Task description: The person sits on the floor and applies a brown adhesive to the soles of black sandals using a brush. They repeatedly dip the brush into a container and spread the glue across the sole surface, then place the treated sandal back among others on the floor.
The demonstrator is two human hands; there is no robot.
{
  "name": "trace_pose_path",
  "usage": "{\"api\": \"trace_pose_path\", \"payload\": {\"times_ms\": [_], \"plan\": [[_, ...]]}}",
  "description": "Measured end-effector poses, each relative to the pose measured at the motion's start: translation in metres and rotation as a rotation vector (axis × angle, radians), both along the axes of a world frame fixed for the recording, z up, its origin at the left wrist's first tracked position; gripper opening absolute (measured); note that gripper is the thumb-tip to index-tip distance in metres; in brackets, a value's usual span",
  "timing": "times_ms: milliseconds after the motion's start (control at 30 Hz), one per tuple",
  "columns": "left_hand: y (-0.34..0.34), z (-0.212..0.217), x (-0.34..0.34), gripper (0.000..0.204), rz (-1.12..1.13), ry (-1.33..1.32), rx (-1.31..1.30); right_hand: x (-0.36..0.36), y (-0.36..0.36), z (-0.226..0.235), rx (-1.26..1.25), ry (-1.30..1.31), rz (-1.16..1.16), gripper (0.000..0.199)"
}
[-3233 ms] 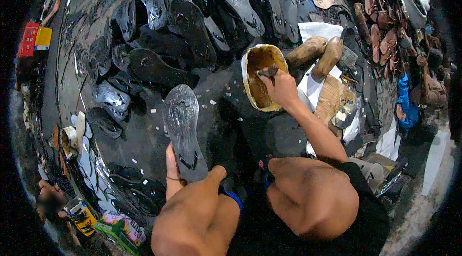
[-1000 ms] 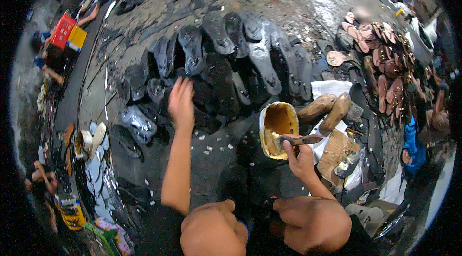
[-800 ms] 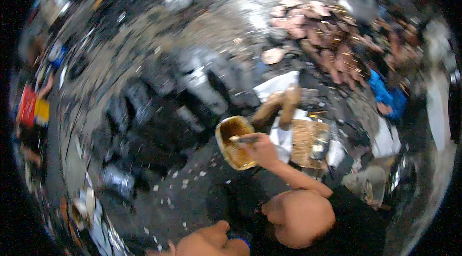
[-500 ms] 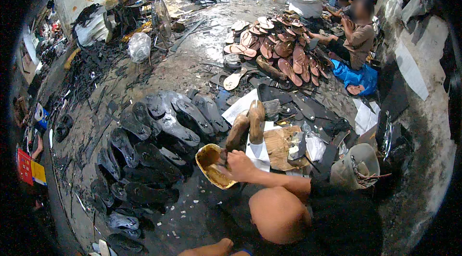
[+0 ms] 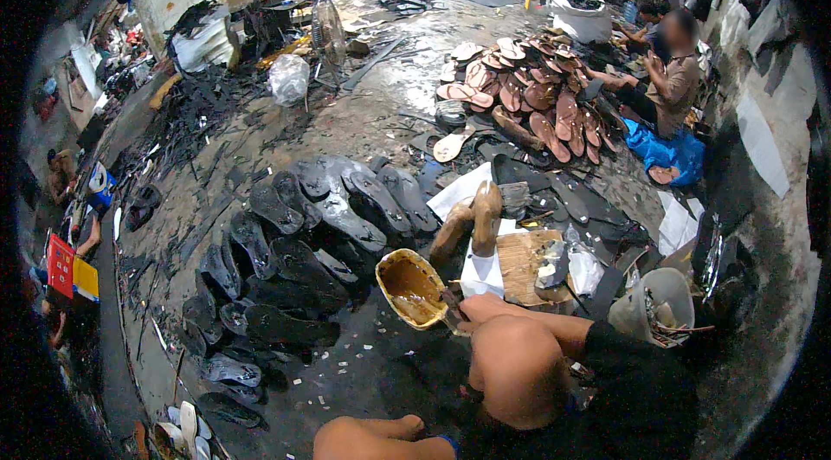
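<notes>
My right hand is closed on a short, dark-handled brush at the right rim of a cut-open, yellowish tub. Thick amber-brown liquid coats the inside of the tub. My bent knee rises just below this hand and covers part of it. Beyond the tub stand two brown wooden shoe lasts on white paper. Left of it, many black sandal soles lie grouped on the floor, some with a wet sheen. My left hand is out of sight.
A wooden board and a grey bucket of sticks and scraps lie to the right. Pinkish sandals are heaped farther back, beside a seated person. Black offcuts litter the left side.
My right hand has drawn back from inside the tub to its right rim, bringing the brush along. The whole view has shifted, so the surroundings appear farther right.
</notes>
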State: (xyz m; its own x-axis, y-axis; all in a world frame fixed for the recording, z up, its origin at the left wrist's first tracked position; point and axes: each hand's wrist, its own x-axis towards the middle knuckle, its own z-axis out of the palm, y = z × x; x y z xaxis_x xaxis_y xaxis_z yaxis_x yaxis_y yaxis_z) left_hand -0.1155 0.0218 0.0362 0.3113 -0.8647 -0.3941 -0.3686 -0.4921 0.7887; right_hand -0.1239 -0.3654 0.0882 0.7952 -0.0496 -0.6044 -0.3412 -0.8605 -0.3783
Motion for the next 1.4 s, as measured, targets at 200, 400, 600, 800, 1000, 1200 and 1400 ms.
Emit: {"api": "trace_pose_path", "payload": {"times_ms": [200,400,600,800,1000,1200,1400], "plan": [[0.000,-0.007,-0.007,0.067,-0.047,-0.014,0.001,0.000,0.015,-0.014,0.026,-0.328,-0.263,0.044],[0.016,-0.012,0.004,0.068,0.020,-0.116,0.029,0.003,0.025,0.017,-0.008,-0.518,-0.263,0.042],[0.018,-0.030,0.009,0.070,0.034,-0.246,0.031,0.006,0.002,-0.035,0.514,-0.132,-0.181,0.046],[0.015,-0.046,0.024,0.071,0.038,-0.400,0.030,0.048,0.017,-0.014,0.961,-0.151,-0.536,0.042],[0.018,-0.069,0.040,0.065,0.267,-0.336,-0.081,0.100,0.056,0.040,0.967,-0.367,-0.272,0.032],[-0.062,0.014,0.131,0.045,1.217,1.253,-1.033,0.144,0.114,0.069,1.037,-0.713,-0.099,0.026],[-0.050,-0.002,0.137,0.046,1.092,0.893,-1.123,0.162,0.137,0.045,0.784,-1.142,0.211,0.030]]}}
